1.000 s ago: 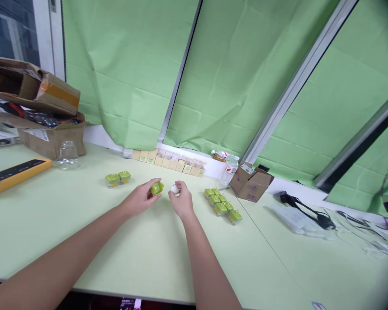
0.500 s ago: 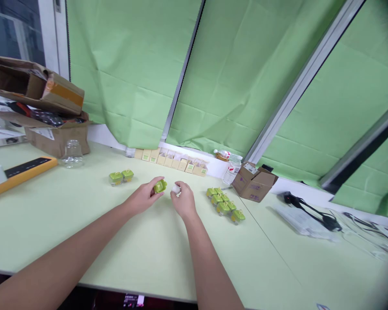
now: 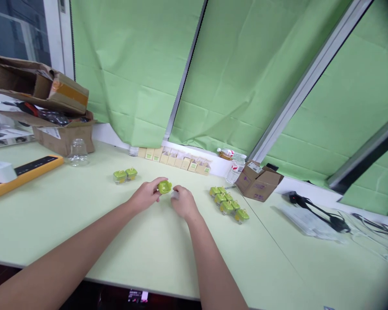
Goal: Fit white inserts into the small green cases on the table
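My left hand [image 3: 148,195] is closed on a small green lid [image 3: 164,187], its hollow inside facing me. Just to the right, my right hand [image 3: 183,201] pinches a small whitish piece [image 3: 175,195], mostly hidden by the fingers; its kind I cannot make out. A narrow gap separates the piece from the lid. Two small clear containers with green lids [image 3: 125,175] stand beyond my left hand. To the right of my right hand, several more green-lidded containers [image 3: 226,207] are grouped in rows.
A row of small cardboard boxes [image 3: 177,160] lines the back edge. Plastic bottles [image 3: 235,170] and an open carton [image 3: 259,183] stand at the back right. On the left are a clear jar [image 3: 78,153], an orange power strip [image 3: 35,173] and stacked cardboard boxes [image 3: 64,135]. Black cables [image 3: 320,215] lie far right.
The lid has turned so its hollow faces me more. My right hand has tilted, covering more of the whitish piece. The whole view has shifted slightly.
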`<control>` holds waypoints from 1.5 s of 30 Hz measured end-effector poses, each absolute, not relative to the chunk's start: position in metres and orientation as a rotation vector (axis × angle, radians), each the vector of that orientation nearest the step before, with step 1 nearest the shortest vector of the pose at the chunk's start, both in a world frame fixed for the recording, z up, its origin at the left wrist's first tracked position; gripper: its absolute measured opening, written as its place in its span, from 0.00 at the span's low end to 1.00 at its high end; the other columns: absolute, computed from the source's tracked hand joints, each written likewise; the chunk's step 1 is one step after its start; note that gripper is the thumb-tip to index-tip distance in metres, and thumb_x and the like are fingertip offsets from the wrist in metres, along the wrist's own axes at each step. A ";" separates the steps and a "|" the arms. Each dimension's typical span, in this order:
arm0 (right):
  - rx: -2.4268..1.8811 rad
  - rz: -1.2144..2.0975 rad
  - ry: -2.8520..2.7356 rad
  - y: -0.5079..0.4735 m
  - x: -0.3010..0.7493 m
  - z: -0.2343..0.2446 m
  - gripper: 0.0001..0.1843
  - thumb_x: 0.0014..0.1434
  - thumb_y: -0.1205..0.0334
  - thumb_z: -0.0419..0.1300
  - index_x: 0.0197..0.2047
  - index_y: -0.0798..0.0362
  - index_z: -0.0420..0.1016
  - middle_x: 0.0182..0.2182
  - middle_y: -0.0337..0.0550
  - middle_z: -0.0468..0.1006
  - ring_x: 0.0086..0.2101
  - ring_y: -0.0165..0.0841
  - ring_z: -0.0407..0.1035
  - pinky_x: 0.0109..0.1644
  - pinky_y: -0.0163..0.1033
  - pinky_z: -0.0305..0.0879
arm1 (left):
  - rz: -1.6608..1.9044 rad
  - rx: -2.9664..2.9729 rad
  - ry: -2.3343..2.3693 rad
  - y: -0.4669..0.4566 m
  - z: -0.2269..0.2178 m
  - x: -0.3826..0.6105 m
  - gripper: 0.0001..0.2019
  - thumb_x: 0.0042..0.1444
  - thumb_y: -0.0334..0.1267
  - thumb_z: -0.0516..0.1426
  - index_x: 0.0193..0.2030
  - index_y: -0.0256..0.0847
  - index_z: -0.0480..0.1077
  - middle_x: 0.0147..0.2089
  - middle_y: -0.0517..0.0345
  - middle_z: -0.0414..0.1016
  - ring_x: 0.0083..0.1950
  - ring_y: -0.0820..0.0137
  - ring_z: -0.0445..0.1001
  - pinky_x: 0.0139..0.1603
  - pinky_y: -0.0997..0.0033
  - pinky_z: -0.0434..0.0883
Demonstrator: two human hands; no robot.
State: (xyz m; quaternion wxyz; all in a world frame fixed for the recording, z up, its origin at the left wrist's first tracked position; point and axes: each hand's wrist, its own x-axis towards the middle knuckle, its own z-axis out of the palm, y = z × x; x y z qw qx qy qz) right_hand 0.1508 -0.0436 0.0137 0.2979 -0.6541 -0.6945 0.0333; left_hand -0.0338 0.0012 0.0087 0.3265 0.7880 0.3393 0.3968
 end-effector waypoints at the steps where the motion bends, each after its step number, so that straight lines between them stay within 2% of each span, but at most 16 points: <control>1: -1.749 0.093 -1.857 -0.044 0.151 0.013 0.21 0.50 0.71 0.57 0.48 0.53 0.73 0.44 0.48 0.77 0.44 0.39 0.69 0.49 0.40 0.63 | 1.056 2.032 0.885 0.001 0.008 -0.033 0.25 0.53 0.32 0.51 0.59 0.47 0.64 0.26 0.66 0.70 0.27 0.72 0.73 0.28 0.75 0.68; 6: -1.768 0.105 -1.889 -0.045 0.153 0.009 0.24 0.47 0.73 0.57 0.49 0.53 0.73 0.45 0.49 0.77 0.46 0.40 0.69 0.50 0.41 0.63 | 1.071 1.950 0.833 0.001 0.010 -0.032 0.22 0.51 0.31 0.51 0.54 0.45 0.67 0.33 0.62 0.74 0.27 0.72 0.75 0.26 0.76 0.68; 9: -1.744 0.116 -1.881 -0.047 0.155 0.013 0.24 0.45 0.73 0.57 0.48 0.53 0.74 0.45 0.50 0.76 0.47 0.42 0.69 0.51 0.44 0.63 | 1.061 1.951 0.807 0.001 0.011 -0.032 0.22 0.49 0.29 0.50 0.52 0.44 0.69 0.33 0.62 0.74 0.27 0.72 0.75 0.26 0.76 0.69; 14: -1.287 -0.026 -1.583 -0.051 0.143 0.034 0.17 0.53 0.72 0.51 0.43 0.51 0.74 0.44 0.45 0.76 0.47 0.36 0.68 0.52 0.42 0.64 | 1.035 2.003 0.752 0.003 0.010 -0.033 0.21 0.49 0.28 0.50 0.50 0.42 0.71 0.35 0.62 0.75 0.26 0.74 0.75 0.31 0.75 0.71; 18: -1.179 0.067 -1.743 -0.054 0.128 0.036 0.10 0.53 0.68 0.56 0.36 0.49 0.77 0.43 0.44 0.77 0.46 0.35 0.70 0.52 0.41 0.66 | 1.008 2.069 0.728 0.003 0.008 -0.032 0.15 0.50 0.28 0.50 0.41 0.41 0.74 0.30 0.64 0.75 0.25 0.75 0.73 0.30 0.77 0.69; 22: -1.224 0.257 -1.803 -0.053 0.125 0.031 0.09 0.54 0.67 0.56 0.36 0.50 0.78 0.42 0.43 0.78 0.40 0.33 0.72 0.41 0.36 0.69 | 0.968 2.048 0.721 0.003 0.006 -0.030 0.12 0.49 0.28 0.50 0.35 0.40 0.73 0.28 0.64 0.73 0.24 0.76 0.73 0.26 0.79 0.67; 24: -1.232 0.311 -1.760 -0.051 0.125 0.030 0.09 0.53 0.67 0.56 0.35 0.51 0.78 0.40 0.43 0.78 0.38 0.32 0.72 0.39 0.35 0.69 | 0.961 2.005 0.707 0.004 0.005 -0.029 0.10 0.49 0.29 0.51 0.33 0.39 0.73 0.27 0.64 0.72 0.24 0.76 0.73 0.24 0.79 0.67; 28: -1.293 0.436 -1.582 -0.044 0.126 0.027 0.09 0.51 0.64 0.58 0.35 0.52 0.78 0.39 0.43 0.79 0.35 0.31 0.73 0.40 0.36 0.70 | 0.966 1.904 0.727 0.004 0.008 -0.029 0.10 0.51 0.33 0.53 0.38 0.38 0.74 0.29 0.61 0.74 0.25 0.74 0.74 0.22 0.79 0.66; 33: -1.329 0.647 -1.287 -0.038 0.126 0.025 0.13 0.47 0.60 0.63 0.37 0.55 0.78 0.35 0.44 0.80 0.33 0.33 0.74 0.41 0.38 0.72 | 1.076 1.856 0.704 0.000 0.017 -0.029 0.18 0.50 0.34 0.55 0.50 0.38 0.71 0.44 0.52 0.78 0.29 0.73 0.74 0.25 0.76 0.70; 36: -1.262 0.902 -1.114 -0.040 0.125 0.028 0.14 0.44 0.61 0.66 0.36 0.57 0.78 0.31 0.43 0.80 0.31 0.33 0.75 0.41 0.39 0.73 | 1.101 1.839 0.699 0.000 0.018 -0.029 0.17 0.53 0.37 0.55 0.50 0.38 0.72 0.42 0.52 0.78 0.32 0.71 0.75 0.27 0.74 0.72; 40: -1.076 1.108 -0.900 -0.046 0.124 0.034 0.12 0.42 0.64 0.67 0.33 0.58 0.78 0.33 0.45 0.80 0.34 0.33 0.76 0.46 0.38 0.73 | 1.135 1.776 0.707 0.001 0.017 -0.029 0.20 0.55 0.45 0.56 0.52 0.38 0.71 0.44 0.51 0.78 0.35 0.69 0.75 0.29 0.70 0.75; 45: -0.978 1.277 -0.806 -0.049 0.128 0.037 0.08 0.44 0.68 0.68 0.32 0.58 0.78 0.35 0.47 0.80 0.36 0.33 0.76 0.46 0.36 0.74 | 1.184 1.904 0.699 -0.003 0.020 -0.029 0.16 0.57 0.45 0.56 0.47 0.39 0.76 0.44 0.53 0.80 0.36 0.68 0.76 0.34 0.70 0.76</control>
